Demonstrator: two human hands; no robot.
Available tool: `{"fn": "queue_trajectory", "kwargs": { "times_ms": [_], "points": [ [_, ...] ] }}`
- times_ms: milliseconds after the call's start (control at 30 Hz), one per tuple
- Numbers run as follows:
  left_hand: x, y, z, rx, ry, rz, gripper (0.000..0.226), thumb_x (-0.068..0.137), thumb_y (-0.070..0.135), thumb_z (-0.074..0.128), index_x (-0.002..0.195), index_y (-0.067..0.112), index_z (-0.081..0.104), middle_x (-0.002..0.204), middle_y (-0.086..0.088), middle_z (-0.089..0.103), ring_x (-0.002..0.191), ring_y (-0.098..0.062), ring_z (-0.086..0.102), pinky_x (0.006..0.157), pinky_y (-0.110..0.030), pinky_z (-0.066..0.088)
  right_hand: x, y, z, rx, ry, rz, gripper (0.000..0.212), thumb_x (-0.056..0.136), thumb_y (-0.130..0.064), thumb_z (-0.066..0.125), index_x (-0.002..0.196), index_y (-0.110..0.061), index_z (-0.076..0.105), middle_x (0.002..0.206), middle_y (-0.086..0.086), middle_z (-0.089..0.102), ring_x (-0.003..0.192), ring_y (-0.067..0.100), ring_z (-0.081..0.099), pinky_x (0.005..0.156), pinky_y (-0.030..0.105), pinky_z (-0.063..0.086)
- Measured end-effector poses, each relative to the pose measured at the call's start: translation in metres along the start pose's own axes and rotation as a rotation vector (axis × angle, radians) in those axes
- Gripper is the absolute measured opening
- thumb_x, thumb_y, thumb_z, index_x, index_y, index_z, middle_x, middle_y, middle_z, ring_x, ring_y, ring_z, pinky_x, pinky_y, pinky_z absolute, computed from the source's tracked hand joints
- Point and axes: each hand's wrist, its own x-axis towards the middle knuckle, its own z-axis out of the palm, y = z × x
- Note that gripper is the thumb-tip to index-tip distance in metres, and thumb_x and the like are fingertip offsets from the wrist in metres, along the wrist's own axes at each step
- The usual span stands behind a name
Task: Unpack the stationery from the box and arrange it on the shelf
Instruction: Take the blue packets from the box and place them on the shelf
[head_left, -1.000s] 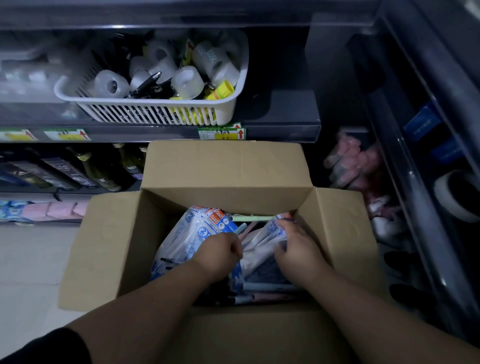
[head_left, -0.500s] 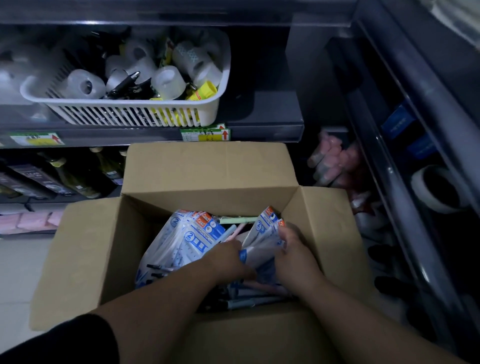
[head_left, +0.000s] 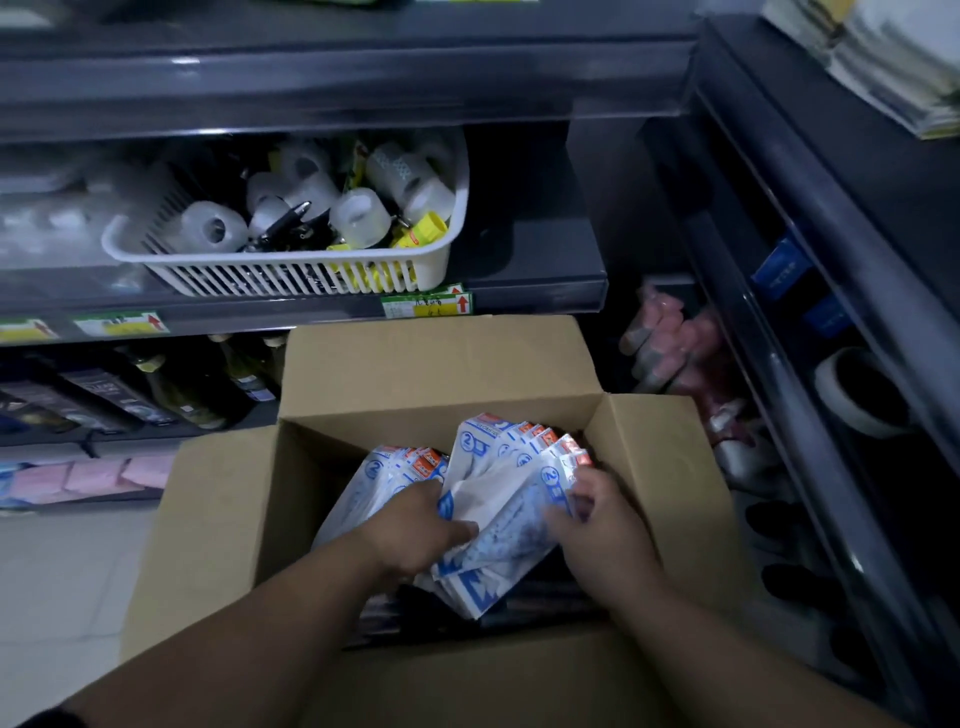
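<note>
Both hands are down in the open box (head_left: 431, 364). My left hand (head_left: 415, 527) is curled over the near-left side of a bundle of packets (head_left: 501, 499). My right hand (head_left: 597, 525) is wrapped round its right edge, so both are gripping the same bundle.

The bundle is blue and white with orange tops, and it is fanned out. Its long axis runs away from me and leans a little right, with the orange ends on the far side and the bottom ends nearest me. It sits between my palms inside the box, with its tops about level with the rim. Neither hand is nearer, since each holds one flank.

A second stack (head_left: 376, 475) of the same packets leans against the left wall, just beside my left knuckles. Dark items lie underneath, too dim to name.

The shelf (head_left: 530, 260) lies beyond the box and above it, so I judge the lift goes up and forward over the raised far flap. A white basket (head_left: 291, 275) of tape rolls (head_left: 213, 228) takes up the left part of the shelf. The stretch to its right looks bare.

The box sits low, with pale floor (head_left: 62, 571) to its left and a dark side rack (head_left: 779, 364) close on its right. The light is poor.
</note>
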Motion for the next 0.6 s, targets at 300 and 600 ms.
{"fn": "queue_trajectory", "kwargs": {
  "times_ms": [300, 600],
  "points": [
    [-0.044, -0.012, -0.02, -0.564, -0.153, 0.003, 0.058, 0.064, 0.028, 0.078, 0.117, 0.011, 0.06, 0.106, -0.011, 0.072, 0.099, -0.033, 0.068, 0.093, -0.053, 0.05, -0.028, -0.035, 0.017, 0.671, -0.059, 0.217, 0.03, 0.08, -0.018, 0.076, 0.108, -0.015, 0.065, 0.101, 0.007, 0.074, 0.089, 0.024, 0.072, 0.079, 0.043, 0.059],
    [-0.096, 0.056, -0.039, -0.683, -0.43, 0.17, 0.041, 0.085, 0.033, 0.064, 0.123, 0.017, 0.056, 0.112, -0.013, 0.07, 0.1, -0.032, 0.067, 0.084, -0.047, 0.054, -0.065, -0.07, -0.039, 0.959, -0.262, 0.187, 0.035, 0.088, -0.014, 0.062, 0.123, -0.009, 0.061, 0.115, 0.016, 0.069, 0.106, 0.036, 0.066, 0.094, 0.054, 0.05]
  ]
}}
